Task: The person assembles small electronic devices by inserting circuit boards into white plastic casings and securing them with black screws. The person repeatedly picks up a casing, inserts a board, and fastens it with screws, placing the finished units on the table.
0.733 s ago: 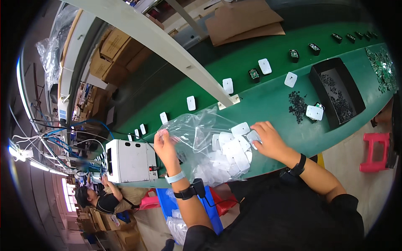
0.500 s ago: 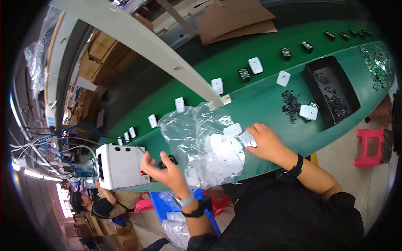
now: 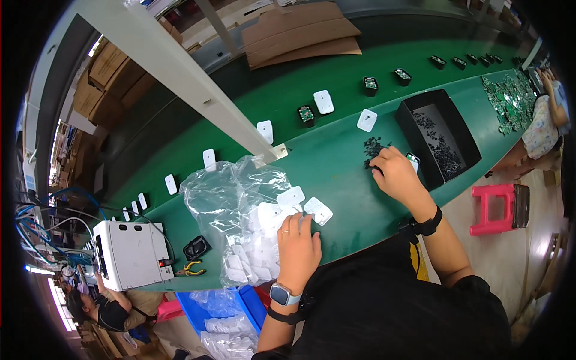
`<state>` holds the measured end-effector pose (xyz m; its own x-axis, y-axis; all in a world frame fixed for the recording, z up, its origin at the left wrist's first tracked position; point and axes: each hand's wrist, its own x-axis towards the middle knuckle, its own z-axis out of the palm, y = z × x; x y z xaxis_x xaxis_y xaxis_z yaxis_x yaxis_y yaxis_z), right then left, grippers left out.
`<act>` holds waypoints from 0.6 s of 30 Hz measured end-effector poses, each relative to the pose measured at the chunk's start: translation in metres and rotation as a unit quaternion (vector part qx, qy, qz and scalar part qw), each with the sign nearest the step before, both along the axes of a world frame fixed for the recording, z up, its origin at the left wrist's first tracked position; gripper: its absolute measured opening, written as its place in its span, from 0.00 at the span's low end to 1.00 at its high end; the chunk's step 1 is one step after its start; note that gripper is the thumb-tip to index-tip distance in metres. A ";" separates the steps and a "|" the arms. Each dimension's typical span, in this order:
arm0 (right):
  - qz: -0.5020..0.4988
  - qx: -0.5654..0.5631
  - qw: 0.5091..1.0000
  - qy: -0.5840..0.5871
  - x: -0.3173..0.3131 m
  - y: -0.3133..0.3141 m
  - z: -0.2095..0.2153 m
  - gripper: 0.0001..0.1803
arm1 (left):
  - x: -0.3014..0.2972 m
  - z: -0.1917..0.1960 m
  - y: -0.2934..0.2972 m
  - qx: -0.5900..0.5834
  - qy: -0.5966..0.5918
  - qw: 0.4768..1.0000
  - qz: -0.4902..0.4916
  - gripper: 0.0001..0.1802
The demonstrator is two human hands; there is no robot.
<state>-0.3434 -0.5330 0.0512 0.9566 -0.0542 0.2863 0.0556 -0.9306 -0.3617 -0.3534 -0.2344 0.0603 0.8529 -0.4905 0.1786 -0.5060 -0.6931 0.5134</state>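
The loose white plate [image 3: 318, 211] lies flat on the green table [image 3: 348, 222], at 1 o'clock from the left hand [image 3: 298, 246]. The fingers of that hand are bent and reach down to the edge of the heap of white plates [image 3: 264, 222]. I cannot tell if they pinch anything. The heap sits in and on a clear bag [image 3: 210, 195], which spreads out at 10 o'clock from that hand.

The right hand [image 3: 399, 174] dips down at the little pile of black bits [image 3: 373, 145], at 11 o'clock from its middle. Its thumb and first finger are near each other, but I cannot tell if a bit is between them. Just beside it, at 2 o'clock, a small green board [image 3: 413, 161] peeks out, partly hidden. The black box [image 3: 411, 137] is near it, at 1 o'clock, with more black bits inside. Farther off, at 2 o'clock, is a big heap of green boards [image 3: 510, 102].

At 9 o'clock from the left hand are yellow pliers [image 3: 191, 270], and past them a white machine [image 3: 135, 255]. A blue bin [image 3: 255, 306] is at 8 o'clock, below the table.

Up at 12 o'clock, brown cardboard [image 3: 300, 36] lies past the green belt [image 3: 348, 66]. A pink stool [image 3: 504, 207] stands at 4 o'clock from the right hand.
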 end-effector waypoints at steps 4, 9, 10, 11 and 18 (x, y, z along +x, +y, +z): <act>0.041 -0.029 0.999 -0.004 0.011 0.007 -0.013 0.03 | -0.008 -0.007 -0.003 0.042 -0.018 0.999 -0.020 0.22; 0.043 -0.078 0.996 0.014 0.019 0.002 -0.020 0.02 | -0.009 -0.018 -0.017 0.009 -0.016 1.000 0.023 0.28; 0.049 -0.083 0.995 0.015 0.019 0.001 -0.019 0.02 | -0.004 -0.021 -0.022 0.003 -0.019 0.999 0.039 0.30; 0.053 -0.078 0.996 0.008 0.018 -0.001 -0.017 0.02 | 0.002 -0.022 -0.027 0.010 -0.018 0.999 0.038 0.30; 0.104 0.041 0.993 -0.026 0.016 -0.005 -0.001 0.04 | 0.019 -0.024 -0.030 0.010 0.026 0.999 0.036 0.30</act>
